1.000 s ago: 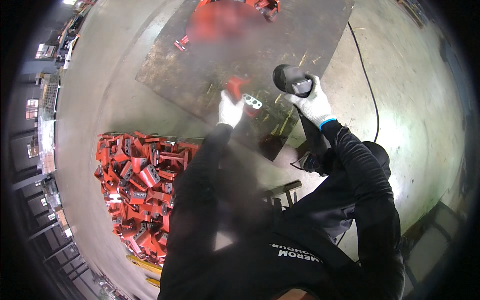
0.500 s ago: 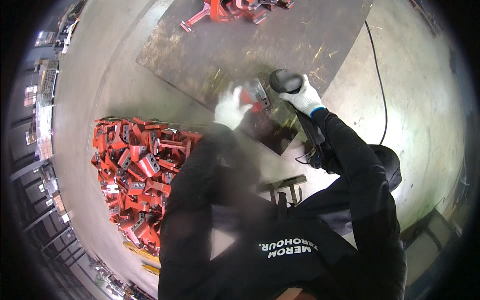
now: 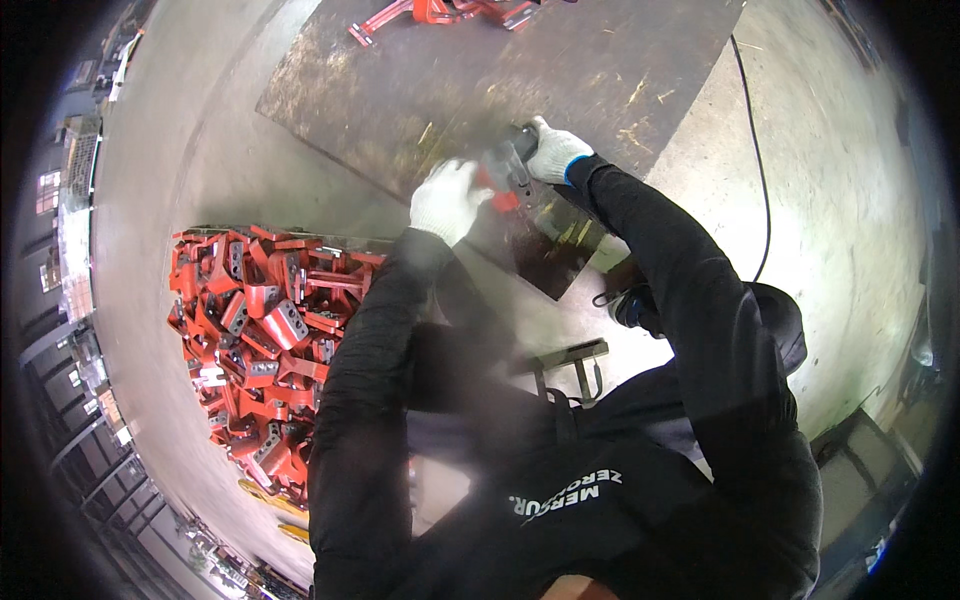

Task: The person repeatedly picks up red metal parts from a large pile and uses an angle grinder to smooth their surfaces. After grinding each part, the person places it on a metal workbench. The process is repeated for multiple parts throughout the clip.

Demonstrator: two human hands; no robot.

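My left hand [image 3: 447, 203], in a white knit glove, is closed on the near side of a red metal bracket [image 3: 504, 200] at the near corner of a dark worktop [image 3: 400, 95]. In my right hand [image 3: 557, 154], gloved with a blue cuff edge, is a dark angle grinder [image 3: 523, 143]. Its round head is at the bracket's bare metal end, just right of my left hand. Blur and my right hand hide the contact and most of the tool.
A heap of red metal brackets [image 3: 262, 345] fills a container at the left. More red brackets [image 3: 432, 12] lie on the worktop's far end. A black cable [image 3: 763, 180] runs along the floor at the right. A small metal-framed stand [image 3: 570, 358] is below the worktop.
My right hand has moved left and slightly up, tilting the grinder so its head meets the bracket. My left hand has shifted slightly left and is now closed on the bracket.
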